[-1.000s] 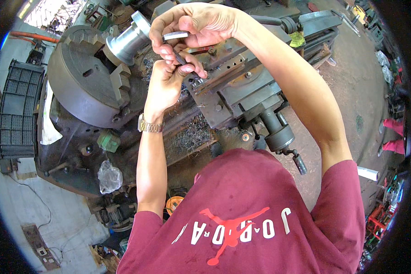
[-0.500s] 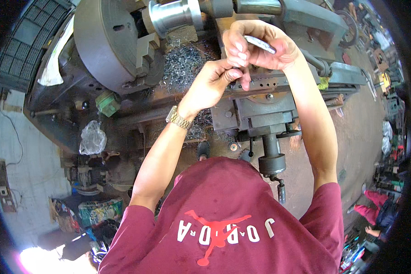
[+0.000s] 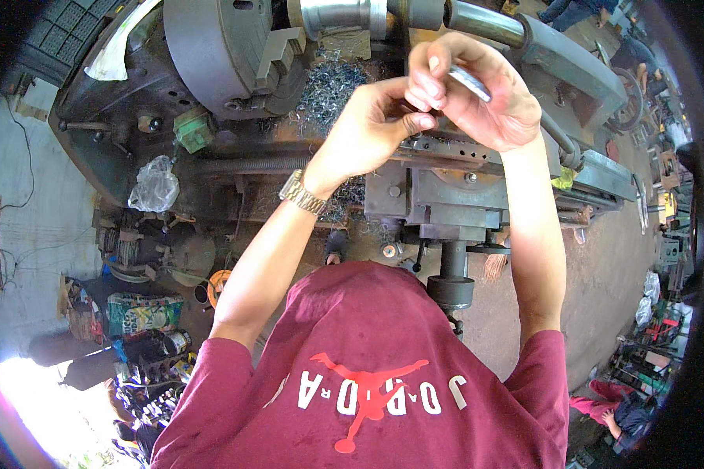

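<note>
My right hand [image 3: 485, 94] is raised over the lathe carriage with its fingers curled. A slim, whitish-grey bar-shaped piece [image 3: 469, 84] with a dark end lies across its fingers. My left hand [image 3: 375, 129], a metal-banded watch [image 3: 303, 193] on its wrist, meets the right fingertips. Its thumb and forefinger are pinched together, and what they hold, if anything, is hidden. Beneath both hands lies the carriage with its cross slide [image 3: 461, 191]. Beyond them, a shiny turned cylindrical workpiece [image 3: 340, 14] sits beside the big lathe chuck [image 3: 219, 59].
Curly metal chips [image 3: 332, 94] are heaped below the workpiece. A green block [image 3: 194, 129] and a clear plastic bag [image 3: 155, 185] are at the left of the machine. The handwheel shaft [image 3: 450, 277] juts toward me. Other people [image 3: 622, 414] are at the right rim.
My view has shifted, so the lathe sits higher and farther right. Both hands remain together over the carriage, and the right one still holds the slim piece.
</note>
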